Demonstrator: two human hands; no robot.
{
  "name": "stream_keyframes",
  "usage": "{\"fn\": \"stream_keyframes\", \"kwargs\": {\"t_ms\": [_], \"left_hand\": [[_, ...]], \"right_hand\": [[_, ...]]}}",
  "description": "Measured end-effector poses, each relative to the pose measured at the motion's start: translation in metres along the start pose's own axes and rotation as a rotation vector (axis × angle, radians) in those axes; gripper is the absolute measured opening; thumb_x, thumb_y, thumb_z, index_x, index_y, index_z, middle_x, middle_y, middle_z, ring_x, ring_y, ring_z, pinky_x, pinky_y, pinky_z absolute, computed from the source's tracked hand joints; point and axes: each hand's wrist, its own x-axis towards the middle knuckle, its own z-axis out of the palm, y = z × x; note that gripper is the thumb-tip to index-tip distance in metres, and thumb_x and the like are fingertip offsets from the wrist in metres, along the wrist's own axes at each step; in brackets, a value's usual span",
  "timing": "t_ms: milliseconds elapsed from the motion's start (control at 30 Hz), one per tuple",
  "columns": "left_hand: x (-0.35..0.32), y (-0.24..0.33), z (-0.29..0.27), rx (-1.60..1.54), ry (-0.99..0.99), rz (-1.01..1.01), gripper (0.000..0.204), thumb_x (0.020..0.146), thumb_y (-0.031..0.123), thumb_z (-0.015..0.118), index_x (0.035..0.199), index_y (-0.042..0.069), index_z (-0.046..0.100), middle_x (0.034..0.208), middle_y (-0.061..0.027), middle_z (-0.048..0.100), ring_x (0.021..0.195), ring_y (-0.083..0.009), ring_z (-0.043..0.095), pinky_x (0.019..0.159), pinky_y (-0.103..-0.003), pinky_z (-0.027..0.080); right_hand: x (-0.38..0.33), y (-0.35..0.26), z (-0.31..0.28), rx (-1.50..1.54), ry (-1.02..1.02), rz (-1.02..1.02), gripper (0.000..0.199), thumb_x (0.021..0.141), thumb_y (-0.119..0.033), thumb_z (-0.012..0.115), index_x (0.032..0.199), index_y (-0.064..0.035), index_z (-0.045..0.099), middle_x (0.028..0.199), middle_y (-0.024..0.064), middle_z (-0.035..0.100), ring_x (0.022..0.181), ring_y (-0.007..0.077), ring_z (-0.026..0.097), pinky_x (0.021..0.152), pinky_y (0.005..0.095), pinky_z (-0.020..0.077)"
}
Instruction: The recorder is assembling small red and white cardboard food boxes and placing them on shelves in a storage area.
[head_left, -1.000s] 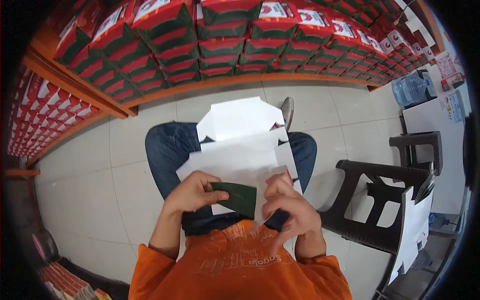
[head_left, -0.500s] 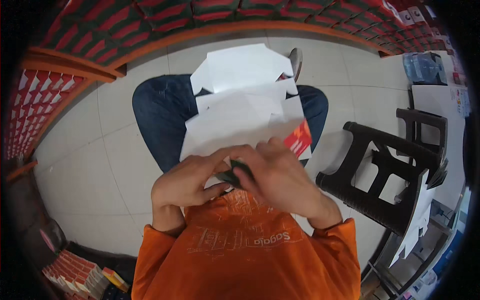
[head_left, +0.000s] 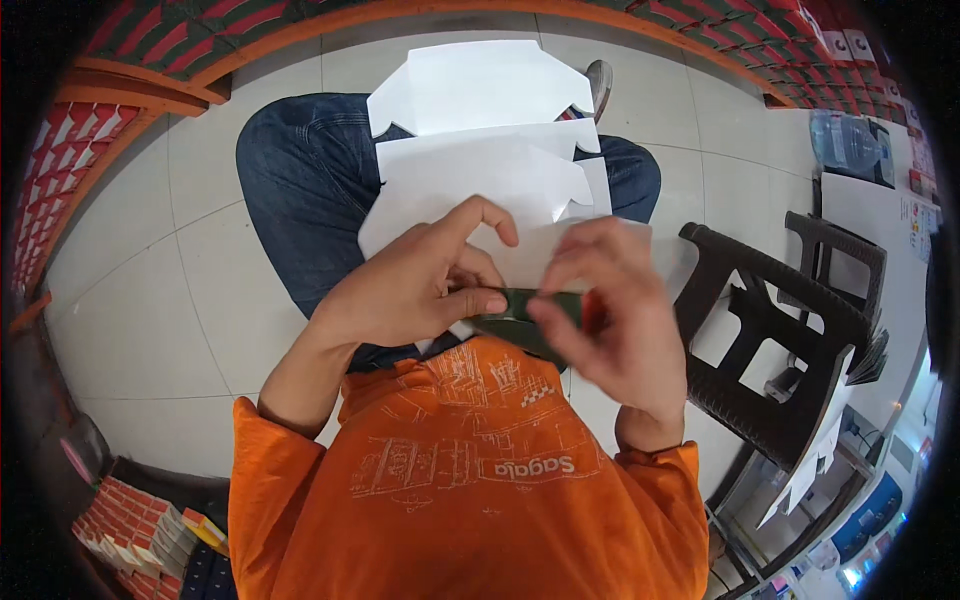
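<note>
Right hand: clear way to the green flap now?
Probably yes: the right hand is right by the green flap, nothing visible blocking it; the left hand covers only the flap's left end.

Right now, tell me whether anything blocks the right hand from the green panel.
Nothing visible does. The right hand's blurred thumb overlaps the green panel in view; whether it touches, I cannot tell. The left hand pinches the panel farther left, clear of that thumb.
</note>
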Motion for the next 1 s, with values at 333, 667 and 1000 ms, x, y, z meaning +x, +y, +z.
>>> {"fn": "stream_keyframes", "kwargs": {"t_ms": [333, 667, 1000], "left_hand": [[-0.009, 0.028, -0.002, 0.074, 0.008, 0.136, 0.01, 0.086, 0.003, 0.064, 0.096, 0.002, 0.064, 0.076, -0.0076, 0.07, 0.057, -0.0169, 0.066, 0.048, -0.026, 0.045], [-0.006, 0.018, 0.028, -0.599, 0.653, 0.254, 0.025, 0.095, 0.006, 0.054, 0.118, -0.003, 0.049, 0.099, -0.0125, 0.066, 0.076, -0.0217, 0.07, 0.062, -0.031, 0.062], [0.027, -0.025, 0.019, -0.403, 0.524, 0.151, 0.026, 0.09, 0.001, 0.06, 0.115, -0.004, 0.054, 0.102, -0.0107, 0.065, 0.088, -0.0187, 0.067, 0.073, -0.029, 0.058]], "right_hand": [[0.007, 0.012, 0.005, 0.084, 0.247, -0.213, 0.025, 0.072, -0.023, 0.08, 0.086, -0.0108, 0.063, 0.095, 0.0061, 0.063, 0.092, 0.0241, 0.06, 0.076, 0.0365, 0.0476], [0.001, 0.002, 0.006, -0.417, 0.151, -0.398, 0.039, 0.077, -0.036, 0.073, 0.105, -0.0087, 0.069, 0.126, 0.0072, 0.059, 0.121, 0.0285, 0.047, 0.098, 0.0452, 0.0341], [0.024, 0.062, 0.027, 0.494, 0.08, -0.017, 0.024, 0.076, -0.01, 0.077, 0.093, -0.0069, 0.061, 0.116, 0.0159, 0.056, 0.124, 0.0406, 0.046, 0.105, 0.0464, 0.0343]]}}
